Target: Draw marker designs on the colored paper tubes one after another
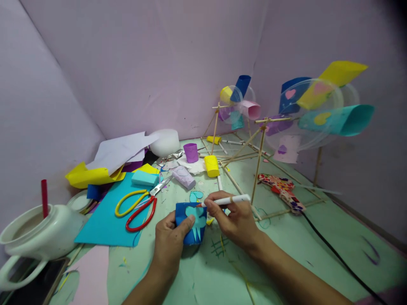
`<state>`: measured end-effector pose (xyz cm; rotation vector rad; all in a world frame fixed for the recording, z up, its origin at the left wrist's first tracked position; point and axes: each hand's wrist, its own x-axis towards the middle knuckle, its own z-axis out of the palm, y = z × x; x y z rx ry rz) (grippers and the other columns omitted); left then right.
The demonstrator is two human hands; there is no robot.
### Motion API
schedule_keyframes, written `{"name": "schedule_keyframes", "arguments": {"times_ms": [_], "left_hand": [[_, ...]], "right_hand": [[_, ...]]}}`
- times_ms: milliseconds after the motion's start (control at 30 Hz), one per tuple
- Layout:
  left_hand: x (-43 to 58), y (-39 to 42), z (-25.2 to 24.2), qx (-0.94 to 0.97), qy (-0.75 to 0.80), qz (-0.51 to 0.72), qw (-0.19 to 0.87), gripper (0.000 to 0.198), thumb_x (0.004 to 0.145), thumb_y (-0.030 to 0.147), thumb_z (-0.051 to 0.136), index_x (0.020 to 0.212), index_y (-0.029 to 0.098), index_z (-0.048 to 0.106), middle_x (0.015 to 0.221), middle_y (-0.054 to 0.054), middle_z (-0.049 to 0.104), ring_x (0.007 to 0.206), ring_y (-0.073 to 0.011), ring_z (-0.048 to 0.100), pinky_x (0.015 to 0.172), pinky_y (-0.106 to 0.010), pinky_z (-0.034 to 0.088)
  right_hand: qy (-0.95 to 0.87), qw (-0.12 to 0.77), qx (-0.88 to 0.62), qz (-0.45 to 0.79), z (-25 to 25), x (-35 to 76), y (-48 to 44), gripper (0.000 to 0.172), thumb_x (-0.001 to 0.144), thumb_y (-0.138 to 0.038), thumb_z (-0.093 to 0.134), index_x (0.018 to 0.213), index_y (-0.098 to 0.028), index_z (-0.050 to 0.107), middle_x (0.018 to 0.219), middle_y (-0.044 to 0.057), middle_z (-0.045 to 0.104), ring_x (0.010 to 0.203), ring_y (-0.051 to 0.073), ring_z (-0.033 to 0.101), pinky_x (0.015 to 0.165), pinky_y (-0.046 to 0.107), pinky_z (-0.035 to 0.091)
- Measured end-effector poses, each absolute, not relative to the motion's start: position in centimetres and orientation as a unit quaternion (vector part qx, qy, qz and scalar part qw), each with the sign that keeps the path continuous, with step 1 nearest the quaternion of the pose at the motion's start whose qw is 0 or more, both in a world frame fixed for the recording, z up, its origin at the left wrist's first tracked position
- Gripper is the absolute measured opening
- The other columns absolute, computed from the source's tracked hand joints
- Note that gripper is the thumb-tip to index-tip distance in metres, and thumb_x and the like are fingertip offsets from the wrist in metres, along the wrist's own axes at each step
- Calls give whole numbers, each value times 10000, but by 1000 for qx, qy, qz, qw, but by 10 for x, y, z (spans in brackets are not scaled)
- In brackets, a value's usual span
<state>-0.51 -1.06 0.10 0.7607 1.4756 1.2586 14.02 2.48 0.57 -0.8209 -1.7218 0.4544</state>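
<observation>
My left hand (171,237) grips a dark blue paper tube (181,216), its thumb pressed on a light blue paper cutout (197,218) on the tube's front. In my right hand (237,220) is a white marker (232,199), its reddish tip at the upper part of the cutout. Just behind the tube lies a small light blue paper scrap (196,195). Beyond my hands are a lilac paper tube (183,177), a purple one (190,153) standing upright and a yellow one (211,166).
Red-and-yellow-handled scissors (152,197) lie on turquoise paper (104,224) at left, near a white teapot (60,228). Stick frames with paper-bladed wheels (321,114) stand at right and behind. A patterned glue gun (282,192) trails a black cord (337,254).
</observation>
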Motion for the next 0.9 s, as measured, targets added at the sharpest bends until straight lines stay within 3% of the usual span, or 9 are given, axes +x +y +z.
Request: {"name": "schedule_keyframes", "arguments": {"times_ms": [900], "left_hand": [[-7,-11,-5,271,587,552,526,317,523,358,798,729,140,694,594,7,629,518,-135,536,558,-279,478]], "right_hand": [[-717,566,-356,196,4,143,28,113,841,-211,553,771,-168,630,675,40,686,534,121,619,480,208,499]]}}
